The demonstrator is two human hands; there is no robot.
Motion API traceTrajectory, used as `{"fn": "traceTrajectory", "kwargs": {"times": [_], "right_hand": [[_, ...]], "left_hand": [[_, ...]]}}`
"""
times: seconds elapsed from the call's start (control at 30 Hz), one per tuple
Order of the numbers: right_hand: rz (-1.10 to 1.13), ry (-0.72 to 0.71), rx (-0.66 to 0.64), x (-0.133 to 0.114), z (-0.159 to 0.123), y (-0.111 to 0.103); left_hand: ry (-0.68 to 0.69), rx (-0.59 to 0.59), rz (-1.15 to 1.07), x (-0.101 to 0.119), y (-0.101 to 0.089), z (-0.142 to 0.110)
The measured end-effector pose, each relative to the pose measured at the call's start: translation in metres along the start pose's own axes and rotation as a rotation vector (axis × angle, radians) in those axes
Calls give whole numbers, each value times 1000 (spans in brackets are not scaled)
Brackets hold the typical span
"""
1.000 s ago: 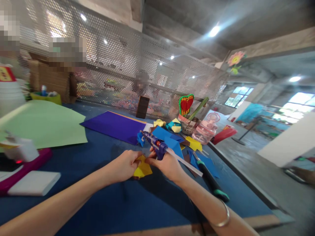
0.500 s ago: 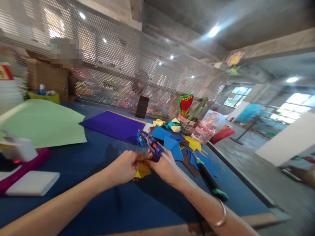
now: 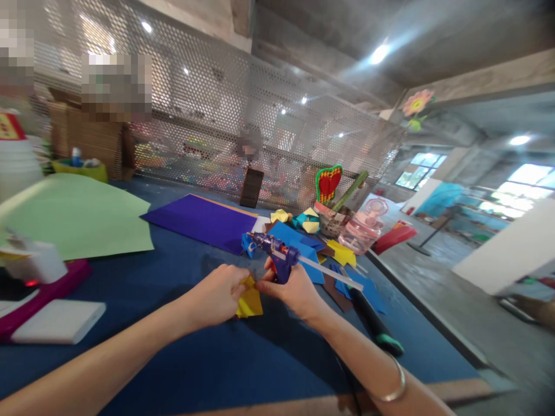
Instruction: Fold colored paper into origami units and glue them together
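Observation:
My left hand (image 3: 225, 292) is closed on a folded piece of yellow paper (image 3: 250, 300), which hangs below its fingers above the blue tabletop. My right hand (image 3: 297, 289) grips a dark blue glue gun (image 3: 280, 252) by its handle. The gun's nozzle points to the upper left, and a clear glue stick (image 3: 332, 273) sticks out of its back end. The thumb side of my right hand is close against the yellow paper; whether it pinches the edge I cannot tell. Just beyond the nozzle lies a small blue folded paper piece (image 3: 248, 245).
Purple paper (image 3: 202, 222) and light green paper (image 3: 87, 219) lie at the back left. Blue paper pieces (image 3: 310, 261) and a black-and-green-handled tool (image 3: 375, 323) are at the right. A pink clear bottle (image 3: 361, 231) stands behind. At left are a white box (image 3: 60, 320) and a magenta strip (image 3: 80, 271).
The glue gun has swung round in my right hand, its back end and glue stick turning to the right and up. The yellow paper stays in my left hand, slightly turned.

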State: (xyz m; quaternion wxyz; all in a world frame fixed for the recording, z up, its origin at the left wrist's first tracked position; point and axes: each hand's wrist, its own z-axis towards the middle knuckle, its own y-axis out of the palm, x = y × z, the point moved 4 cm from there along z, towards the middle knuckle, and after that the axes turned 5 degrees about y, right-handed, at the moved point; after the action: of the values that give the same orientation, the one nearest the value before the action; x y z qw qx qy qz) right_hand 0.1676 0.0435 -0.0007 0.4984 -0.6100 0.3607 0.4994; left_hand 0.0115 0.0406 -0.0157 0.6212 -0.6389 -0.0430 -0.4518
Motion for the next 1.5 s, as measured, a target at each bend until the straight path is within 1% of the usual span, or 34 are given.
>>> {"fn": "traceTrajectory", "kwargs": {"times": [0.13,0.2,0.27,0.37,0.47,0.67,0.77,0.87,1.07,1.17,1.3,1.5], "right_hand": [[-10,-9,-1,4,-1,2],[-60,-34,24,7,-2,4],[-148,-71,96,7,-4,4],[-267,-153,204,3,-8,5],[-302,-181,221,0,-11,6],[-226,-145,150,10,-5,6],[-261,-136,140,11,-4,5],[-321,-124,140,7,-7,6],[-341,-135,175,1,-10,7],[-300,-170,166,5,-7,6],[-246,-142,144,10,-4,4],[-277,-147,165,7,-7,5]], "left_hand": [[3,-7,38,6,-3,-3],[-1,-7,5,8,-3,-4],[-27,-11,-74,7,-1,-6],[-131,-39,-253,1,6,-7],[-211,-62,-376,-3,11,-6],[-179,16,-269,-4,6,-4],[-131,36,-206,-1,6,-4],[-94,69,-126,2,4,-5],[-72,43,-110,6,4,-7],[-113,35,-137,5,5,-7],[-166,-9,-203,4,7,-5],[-133,26,-167,5,6,-5]]}}
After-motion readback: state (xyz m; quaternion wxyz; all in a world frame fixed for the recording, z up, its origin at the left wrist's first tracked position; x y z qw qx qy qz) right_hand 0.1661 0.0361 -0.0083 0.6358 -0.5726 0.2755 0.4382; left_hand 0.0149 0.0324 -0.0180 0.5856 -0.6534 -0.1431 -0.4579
